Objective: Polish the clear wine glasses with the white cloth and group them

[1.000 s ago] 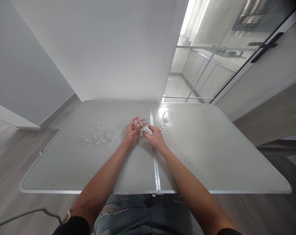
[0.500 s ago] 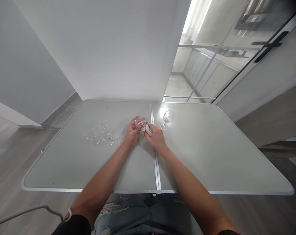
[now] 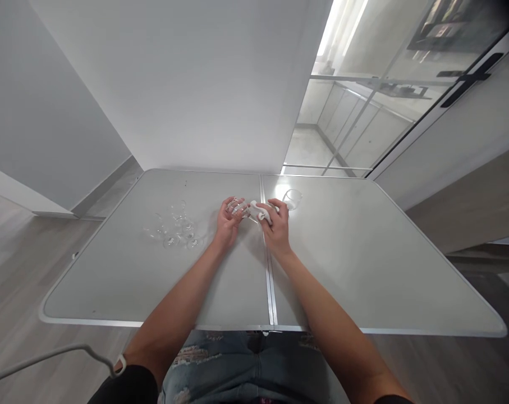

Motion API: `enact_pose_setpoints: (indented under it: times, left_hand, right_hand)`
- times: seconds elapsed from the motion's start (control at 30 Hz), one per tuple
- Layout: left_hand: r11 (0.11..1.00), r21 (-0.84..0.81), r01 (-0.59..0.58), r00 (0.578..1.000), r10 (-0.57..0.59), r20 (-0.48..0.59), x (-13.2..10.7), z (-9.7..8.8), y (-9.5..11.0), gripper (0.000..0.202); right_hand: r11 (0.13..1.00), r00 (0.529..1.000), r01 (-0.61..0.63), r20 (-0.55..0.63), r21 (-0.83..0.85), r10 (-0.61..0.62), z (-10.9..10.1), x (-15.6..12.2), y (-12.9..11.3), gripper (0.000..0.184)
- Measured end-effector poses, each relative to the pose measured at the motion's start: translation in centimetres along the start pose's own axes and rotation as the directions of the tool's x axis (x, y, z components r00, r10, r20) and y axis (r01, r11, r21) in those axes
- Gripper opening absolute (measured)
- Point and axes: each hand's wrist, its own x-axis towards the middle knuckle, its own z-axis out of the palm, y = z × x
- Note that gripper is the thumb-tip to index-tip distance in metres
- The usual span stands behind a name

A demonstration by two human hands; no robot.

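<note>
My left hand [image 3: 228,223] is wrapped round the bowl of a clear wine glass [image 3: 239,208], held on its side above the table with the foot end pointing right. My right hand [image 3: 276,225] grips a white cloth [image 3: 260,212] beside the foot end of that glass; the cloth hides part of the stem and foot. Just behind my right hand stands another wine glass [image 3: 292,199], its lower part covered by my fingers. Several more clear glasses [image 3: 180,227] lie in a group on the table to the left of my left hand.
The pale folding table [image 3: 363,264] has a metal rim and a metal seam [image 3: 270,292] down its middle. A white wall [image 3: 187,84] rises behind it, and a glazed sliding door [image 3: 342,123] is at the back right. A grey cable [image 3: 47,356] hangs at the lower left.
My right hand has shifted slightly up and right, its fingers more raised and spread around the cloth. The cloth shows more now. My left hand still holds the glass in nearly the same place.
</note>
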Motion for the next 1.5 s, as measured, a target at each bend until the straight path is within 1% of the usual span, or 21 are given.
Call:
enact_pose_setpoints:
  times: [0.1,0.17,0.23,0.27,0.33,0.4,0.43,0.5,0.53,0.6,0.67,0.7,0.77,0.83,0.9,0.97,1.07,1.27,1.33,1.43,1.5]
  left_hand:
    - [1.0,0.011,0.014,1.0,-0.014,-0.024,0.0,-0.2,0.0,0.066]
    - [1.0,0.013,0.009,0.999,-0.009,-0.053,0.0,-0.3,0.0,0.065]
    - [1.0,0.007,-0.011,0.996,0.012,-0.087,0.1,-0.3,0.1,0.062]
    - [1.0,0.0,-0.022,0.995,0.022,-0.1,0.2,-0.3,0.1,0.06]
    - [0.999,-0.016,-0.045,0.992,0.042,-0.12,0.4,-0.4,0.1,0.058]
    - [0.997,-0.035,-0.062,0.989,0.056,-0.14,0.6,-0.4,0.1,0.059]
    - [0.997,-0.043,-0.07,0.986,0.063,-0.153,0.6,-0.4,0.1,0.06]
    - [0.994,-0.056,-0.089,0.98,0.078,-0.181,0.7,-0.5,0.1,0.06]
    - [0.993,-0.06,-0.098,0.978,0.086,-0.188,0.7,-0.5,0.1,0.059]
    - [0.992,-0.068,-0.109,0.979,0.095,-0.181,0.8,-0.5,0.1,0.056]
    - [0.992,-0.066,-0.104,0.985,0.094,-0.145,0.8,-0.4,0.0,0.056]
    - [0.994,-0.056,-0.095,0.989,0.088,-0.123,0.8,-0.4,-0.1,0.058]
    - [0.998,-0.001,-0.066,0.994,0.066,-0.091,0.7,-0.2,-0.4,0.064]
    - [0.996,0.084,-0.022,0.997,0.029,-0.075,0.5,-0.1,-0.8,0.061]
    - [0.984,0.175,0.006,0.998,0.006,-0.068,0.2,0.1,-1.0,0.048]
    - [0.966,0.257,0.006,0.998,0.01,-0.06,-0.1,0.2,-1.1,0.036]
    - [0.94,0.34,-0.003,0.998,0.026,-0.064,-0.2,0.3,-0.9,0.03]
    - [0.964,0.239,-0.12,0.978,0.156,-0.136,0.2,0.4,-0.6,0.025]
    - [0.965,0.241,-0.107,0.982,0.14,-0.125,0.1,0.5,-0.6,0.025]
    - [0.963,0.259,-0.068,0.996,0.083,-0.045,-0.1,0.5,-0.7,0.021]
    - [0.964,0.26,-0.063,0.998,0.067,-0.008,-0.3,0.5,-0.7,0.02]
  right_hand:
    - [0.99,0.979,0.117,0.179,-0.081,-0.101,0.1,0.0,0.1,0.034]
    - [0.987,0.955,0.156,0.26,-0.043,-0.14,0.2,0.0,0.1,0.032]
    - [0.988,0.946,0.153,0.286,0.024,-0.153,0.1,-0.1,-0.2,0.025]
    - [0.989,0.953,0.125,0.269,0.074,-0.141,0.1,-0.2,-0.4,0.023]
    - [0.98,0.985,0.028,0.161,0.199,-0.061,-0.1,-0.3,-0.9,0.024]
    - [0.939,0.996,-0.079,-0.003,0.334,0.085,-0.1,-0.4,-1.1,0.028]
    - [0.909,0.984,-0.125,-0.069,0.397,0.166,0.1,-0.4,-1.0,0.031]
    - [0.823,0.938,-0.213,-0.124,0.526,0.322,0.7,-0.3,-0.6,0.036]
    - [0.757,0.912,-0.258,-0.109,0.6,0.396,1.1,-0.3,-0.3,0.038]
    - [0.575,0.862,-0.341,0.003,0.743,0.507,1.9,-0.1,0.3,0.04]
    - [0.387,0.828,-0.405,0.154,0.829,0.539,2.4,0.0,0.6,0.035]
    - [0.319,0.821,-0.425,0.212,0.847,0.531,2.5,0.1,0.7,0.031]
    - [0.25,0.825,-0.437,0.274,0.864,0.494,2.6,0.2,0.5,0.025]
    - [0.228,0.841,-0.426,0.29,0.876,0.457,2.5,0.3,0.2,0.023]
    - [0.221,0.852,-0.419,0.297,0.881,0.431,2.4,0.3,0.0,0.024]
    - [0.22,0.852,-0.426,0.307,0.878,0.424,2.3,0.3,0.0,0.026]
    - [0.221,0.843,-0.442,0.318,0.87,0.433,2.3,0.3,0.2,0.027]
    - [0.268,0.813,-0.499,0.338,0.824,0.473,2.4,-0.1,-0.5,0.023]
    - [0.285,0.833,-0.47,0.313,0.836,0.455,2.2,-0.1,-1.0,0.025]
    - [0.297,0.865,-0.411,0.266,0.862,0.424,2.0,0.1,-1.4,0.026]
    - [0.307,0.861,-0.42,0.268,0.854,0.433,2.0,0.1,-1.3,0.026]
